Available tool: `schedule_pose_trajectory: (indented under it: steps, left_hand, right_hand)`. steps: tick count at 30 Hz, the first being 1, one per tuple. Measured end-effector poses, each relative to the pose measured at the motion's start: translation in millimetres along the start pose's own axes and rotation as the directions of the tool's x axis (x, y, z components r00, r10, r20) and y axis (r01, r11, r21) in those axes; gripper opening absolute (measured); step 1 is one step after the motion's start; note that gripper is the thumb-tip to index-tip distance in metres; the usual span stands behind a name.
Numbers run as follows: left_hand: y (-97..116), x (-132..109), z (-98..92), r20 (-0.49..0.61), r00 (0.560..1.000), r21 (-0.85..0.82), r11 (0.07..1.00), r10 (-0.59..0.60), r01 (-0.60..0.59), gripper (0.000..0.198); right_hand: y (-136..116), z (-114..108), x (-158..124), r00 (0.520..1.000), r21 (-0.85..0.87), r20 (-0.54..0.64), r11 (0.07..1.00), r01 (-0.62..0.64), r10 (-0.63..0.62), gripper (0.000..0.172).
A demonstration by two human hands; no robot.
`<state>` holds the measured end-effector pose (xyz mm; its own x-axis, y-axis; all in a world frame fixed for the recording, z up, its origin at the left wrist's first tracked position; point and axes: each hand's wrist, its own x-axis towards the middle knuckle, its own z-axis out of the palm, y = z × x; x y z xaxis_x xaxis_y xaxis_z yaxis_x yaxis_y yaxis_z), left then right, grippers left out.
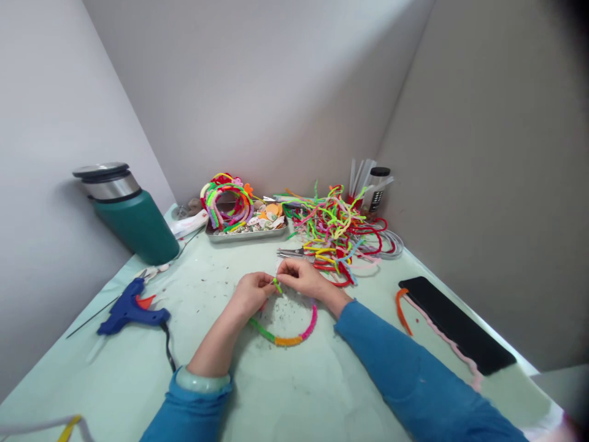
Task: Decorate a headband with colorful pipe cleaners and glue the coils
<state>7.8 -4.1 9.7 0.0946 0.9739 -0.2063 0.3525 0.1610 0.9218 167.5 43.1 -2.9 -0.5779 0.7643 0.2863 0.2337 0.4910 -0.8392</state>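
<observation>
At the middle of the tabletop (322,399), my left hand (252,296) and right hand (301,277) have fingers pinched together on a green strip (277,285) at the colourful ring's (288,341) far side, seemingly winding it, which next calls for a steady hold.

Item count by kind

Hands: two, center, left hand (251,294) and right hand (302,276). One green bit (278,286) and one fuzzy ring (288,341), center. One bottle (138,224), upper left; one glue gun (131,311), left. One tray (246,236), upper center; stacked rings (212,212), several, overlap blocks exact count. Loose stems (329,216), many, too tangled to count. One jar (378,191), upper right. Lower right: one black slab (460,328), one pink strip (444,334), one orange strip (402,313).
</observation>
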Motion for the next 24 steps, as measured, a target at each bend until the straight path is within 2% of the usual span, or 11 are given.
schedule_pose_trajectory:
  steps: [4, 6, 10, 13, 17, 24]
  left_hand:
    - [-0.8, -0.8, -0.3, 0.008, 1.000, 0.041, 0.999, -0.009, 0.009, 0.013]
    - [-1.5, -0.7, -0.2, -0.020, 1.000, 0.115, 0.993, 0.004, -0.001, 0.012]
    - [-3.1, 0.3, -0.1, -0.126, 0.979, 0.379, 0.920, 0.158, -0.100, 0.011]
    - [-2.0, 0.0, -0.4, -0.149, 0.959, 0.503, 0.854, 0.241, -0.136, 0.012]
    - [0.4, -1.5, -1.1, -0.162, 0.957, 0.548, 0.828, 0.242, -0.117, 0.015]
    - [1.7, -4.6, -0.9, -0.127, 0.947, 0.568, 0.804, 0.295, -0.175, 0.016]
  right_hand:
    - [-1.6, 0.2, -1.1, 1.000, 0.002, 0.008, 1.000, 0.000, 0.000, 0.011]
    - [-2.4, 0.4, -1.7, 1.000, 0.006, 0.014, 1.000, -0.001, 0.000, 0.012]
    - [-3.2, 0.9, -2.0, 1.000, -0.001, 0.013, 1.000, -0.002, 0.002, 0.012]
    - [-3.4, 0.7, -1.7, 1.000, -0.010, 0.005, 1.000, -0.004, 0.004, 0.012]
    - [-3.2, 0.1, -1.6, 1.000, -0.009, 0.014, 1.000, -0.006, 0.006, 0.012]
    - [1.3, -0.1, 0.1, 1.000, -0.005, -0.001, 1.000, -0.012, 0.012, 0.013]
